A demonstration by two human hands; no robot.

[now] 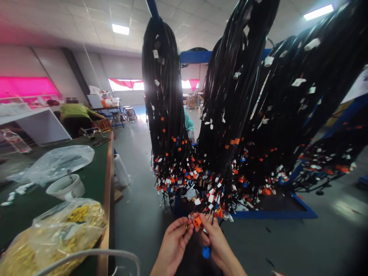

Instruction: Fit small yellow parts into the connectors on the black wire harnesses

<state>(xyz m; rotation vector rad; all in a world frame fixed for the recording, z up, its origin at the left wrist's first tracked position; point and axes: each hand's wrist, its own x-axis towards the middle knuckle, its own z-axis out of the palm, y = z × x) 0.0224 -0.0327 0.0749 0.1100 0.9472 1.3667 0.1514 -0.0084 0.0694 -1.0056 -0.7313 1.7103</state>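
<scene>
Cables (pixel 230 84) galore in our head view: thick black bundles hanging on a blue rack (pixel 195 57), with a tangle of white, orange, red and blue plugs (pixel 211 195) at their lower ends. We've got both hands on the near side of that rack, right by those ends. Our right hand (pixel 214 239) has an orange connector (pixel 197 221) pinched between thumb and fingers, so that piece sits just in front of the rack, down low. Our left hand (pixel 176 238) is right beside it, thumb and fingertips pressed together on a small yellowish bit (pixel 186 227), honestly too tiny for us to say what it is. A blue connector (pixel 206 252) shows just below the right hand, also in front of the rack. Left of the rack we have a green-topped table (pixel 99 172) with a white bowl (pixel 64 189), a clear plastic bag (pixel 60 161) and bagged yellow parts (pixel 79 214) on it. Farther back, left of the rack, a person in a yellow-green top (pixel 75 112) bends over, and behind the hanging bundles we can spot someone's teal clothing (pixel 188 122).
</scene>
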